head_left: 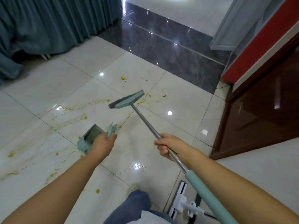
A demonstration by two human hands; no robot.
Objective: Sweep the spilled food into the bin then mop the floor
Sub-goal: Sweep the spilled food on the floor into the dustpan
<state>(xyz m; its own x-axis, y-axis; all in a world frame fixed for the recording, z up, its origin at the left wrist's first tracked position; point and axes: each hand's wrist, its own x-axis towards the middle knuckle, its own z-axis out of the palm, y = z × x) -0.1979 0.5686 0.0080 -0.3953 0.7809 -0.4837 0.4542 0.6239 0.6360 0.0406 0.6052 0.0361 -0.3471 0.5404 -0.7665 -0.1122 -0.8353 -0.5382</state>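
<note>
Spilled food (123,78) lies as yellow bits and smears scattered over the pale tiled floor (77,68), too many specks for me to count, mostly ahead of me and off to my left. My right hand (168,147) is stretched out in front, fingers wrapped round the metal shaft of the one broom (127,101), above its teal sleeve. The shaft slants up and leftward to the teal head, which sits tilted among the yellow bits; I cannot tell whether the bristles touch the tiles. My left hand (103,143) reaches forward and grips the handle of the one dustpan (89,138), whose tray is down at the floor beside some specks, apart from the broom head. One white flat mop (181,201) lies on the floor at my right, under the broom's sleeve. One shoe (133,187) shows below my arms
</note>
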